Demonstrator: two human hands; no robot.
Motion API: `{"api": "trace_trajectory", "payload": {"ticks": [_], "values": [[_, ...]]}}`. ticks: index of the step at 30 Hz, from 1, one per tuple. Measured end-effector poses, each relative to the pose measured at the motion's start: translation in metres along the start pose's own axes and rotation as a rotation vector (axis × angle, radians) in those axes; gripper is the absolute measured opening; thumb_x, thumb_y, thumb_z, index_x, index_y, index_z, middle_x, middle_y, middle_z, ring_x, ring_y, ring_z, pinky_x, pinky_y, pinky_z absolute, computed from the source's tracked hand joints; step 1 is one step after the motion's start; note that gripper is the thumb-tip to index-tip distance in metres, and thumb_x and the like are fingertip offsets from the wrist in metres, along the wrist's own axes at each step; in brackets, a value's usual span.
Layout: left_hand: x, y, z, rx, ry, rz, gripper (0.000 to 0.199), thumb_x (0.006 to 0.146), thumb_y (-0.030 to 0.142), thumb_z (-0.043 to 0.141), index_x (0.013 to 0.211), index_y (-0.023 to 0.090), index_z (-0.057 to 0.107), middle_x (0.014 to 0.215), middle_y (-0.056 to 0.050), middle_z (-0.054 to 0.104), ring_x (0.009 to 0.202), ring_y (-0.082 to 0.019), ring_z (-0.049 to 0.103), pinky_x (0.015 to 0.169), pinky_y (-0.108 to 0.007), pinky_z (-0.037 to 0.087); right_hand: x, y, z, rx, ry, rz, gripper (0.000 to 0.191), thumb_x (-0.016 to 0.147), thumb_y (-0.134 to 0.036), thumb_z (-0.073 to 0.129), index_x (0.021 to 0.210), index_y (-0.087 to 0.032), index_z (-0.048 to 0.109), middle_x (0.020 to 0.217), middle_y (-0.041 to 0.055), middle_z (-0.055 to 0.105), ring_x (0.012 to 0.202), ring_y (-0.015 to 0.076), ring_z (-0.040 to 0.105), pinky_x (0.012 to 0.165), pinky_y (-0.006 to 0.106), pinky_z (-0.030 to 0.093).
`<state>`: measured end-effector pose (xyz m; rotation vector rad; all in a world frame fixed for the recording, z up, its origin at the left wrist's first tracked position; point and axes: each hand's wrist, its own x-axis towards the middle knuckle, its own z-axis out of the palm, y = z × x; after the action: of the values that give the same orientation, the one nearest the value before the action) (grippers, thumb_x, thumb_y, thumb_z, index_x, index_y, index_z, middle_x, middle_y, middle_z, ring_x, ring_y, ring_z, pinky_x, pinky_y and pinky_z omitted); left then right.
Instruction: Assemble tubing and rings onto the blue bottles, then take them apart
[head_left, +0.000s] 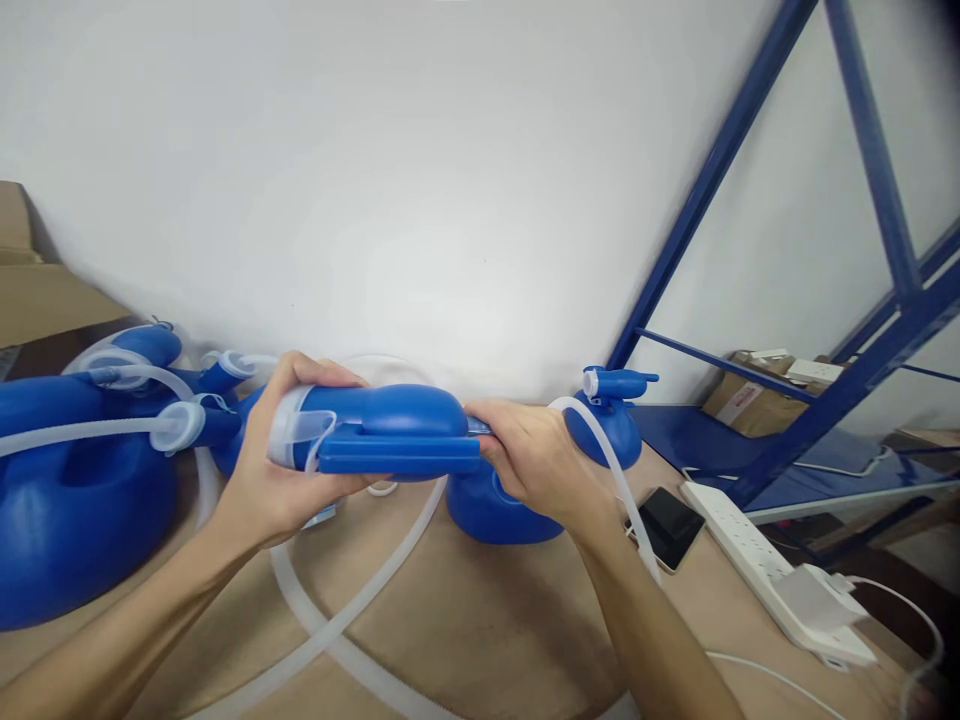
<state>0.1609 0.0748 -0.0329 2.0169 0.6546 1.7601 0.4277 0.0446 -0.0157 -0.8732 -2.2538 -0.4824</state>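
A blue plastic bottle [409, 410] with a translucent white cap [283, 430] is held level in front of me. My left hand [289, 490] wraps round its capped end, thumb below and fingers above. At the other end, my right hand [529, 450] is closed, its fingers pinching a small clear-blue piece [478, 427] against the bottle. A flat blue bar [397, 457] runs along the near side. Below my right hand shows a rounded blue body [502, 515]; whether it belongs to the held bottle I cannot tell.
Several blue bottles [67, 500] with hoses crowd the left, before a cardboard box [52, 300]. Translucent hoses [360, 610] cross the table [480, 640]. At right are another blue bottle [611, 430], a phone [666, 527], a power strip [765, 560] and a blue metal rack [697, 210].
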Motion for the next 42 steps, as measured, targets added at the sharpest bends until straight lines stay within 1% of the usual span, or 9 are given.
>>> {"api": "trace_trajectory", "payload": {"ticks": [2,7,10,14,20,26,31,37,42], "values": [[0.0,-0.006,0.0,-0.034,-0.032,0.127,0.06,0.066,0.059,0.092,0.105,0.026,0.06,0.103,-0.007,0.07,0.094,-0.029,0.069,0.079,-0.043,0.059,-0.001,0.002,-0.001,0.054,-0.026,0.014,0.053,0.114,-0.049,0.026,0.121,-0.017,0.068,0.105,0.0095,0.082,0.089,0.0206,0.077,0.074,0.03,0.051],[0.002,-0.012,-0.003,-0.046,-0.143,0.325,0.051,0.077,0.056,0.085,0.115,0.03,0.061,0.106,-0.008,0.068,0.093,-0.029,0.07,0.078,-0.044,0.058,-0.002,0.006,-0.001,0.124,-0.079,0.05,0.047,0.114,-0.045,0.03,0.127,-0.02,0.068,0.105,0.0069,0.082,0.09,0.0199,0.077,0.073,0.029,0.051],[0.004,-0.008,-0.009,0.019,-0.161,0.265,0.051,0.075,0.051,0.087,0.115,0.031,0.062,0.108,-0.007,0.069,0.095,-0.03,0.07,0.08,-0.045,0.056,-0.001,0.005,0.001,0.128,-0.091,0.039,0.048,0.114,-0.048,0.032,0.127,-0.019,0.068,0.109,0.0085,0.082,0.094,0.0209,0.077,0.076,0.03,0.052],[0.004,-0.008,-0.01,0.027,-0.084,0.097,0.053,0.071,0.054,0.09,0.11,0.029,0.064,0.107,-0.005,0.072,0.097,-0.031,0.069,0.083,-0.047,0.056,0.001,0.005,-0.003,0.134,-0.068,0.031,0.044,0.112,-0.048,0.039,0.128,-0.018,0.068,0.107,0.0097,0.081,0.098,0.022,0.077,0.082,0.033,0.055],[0.005,-0.018,-0.01,0.019,-0.015,-0.022,0.048,0.072,0.046,0.091,0.106,0.026,0.064,0.107,-0.004,0.073,0.095,-0.028,0.069,0.079,-0.043,0.057,-0.006,0.017,-0.024,0.213,-0.056,0.071,0.049,0.1,-0.047,0.067,0.142,-0.025,0.058,0.13,0.0091,0.074,0.119,0.0261,0.07,0.102,0.043,0.055],[0.004,-0.02,-0.012,-0.095,-0.001,-0.035,0.052,0.067,0.05,0.094,0.106,0.028,0.067,0.109,-0.002,0.073,0.095,-0.025,0.069,0.076,-0.037,0.058,-0.007,0.023,-0.02,0.369,0.069,0.095,0.019,0.099,-0.03,0.071,0.117,-0.024,0.072,0.107,0.0042,0.079,0.098,0.0204,0.075,0.088,0.033,0.059],[0.002,-0.025,-0.009,-0.209,-0.009,-0.069,0.049,0.069,0.045,0.094,0.107,0.027,0.068,0.108,-0.004,0.074,0.086,-0.022,0.07,0.066,-0.032,0.059,-0.004,0.015,-0.009,0.458,0.097,0.177,0.019,0.098,-0.035,0.072,0.114,-0.024,0.072,0.104,0.0036,0.08,0.094,0.0202,0.077,0.088,0.034,0.06],[0.002,-0.029,-0.002,-0.167,0.05,0.017,0.061,0.058,0.043,0.1,0.105,0.026,0.066,0.108,-0.004,0.074,0.102,-0.025,0.071,0.089,-0.036,0.058,-0.004,0.01,-0.001,0.243,0.213,0.114,0.022,0.102,-0.036,0.066,0.119,-0.022,0.073,0.095,0.0051,0.081,0.086,0.0211,0.073,0.08,0.037,0.056],[0.001,-0.027,0.0,-0.133,0.051,-0.032,0.059,0.06,0.049,0.098,0.103,0.024,0.065,0.105,-0.006,0.074,0.093,-0.026,0.072,0.075,-0.037,0.062,-0.004,0.012,-0.002,0.262,0.165,0.098,0.025,0.102,-0.034,0.066,0.121,-0.02,0.075,0.098,0.0066,0.081,0.088,0.0206,0.073,0.081,0.035,0.057]]}}
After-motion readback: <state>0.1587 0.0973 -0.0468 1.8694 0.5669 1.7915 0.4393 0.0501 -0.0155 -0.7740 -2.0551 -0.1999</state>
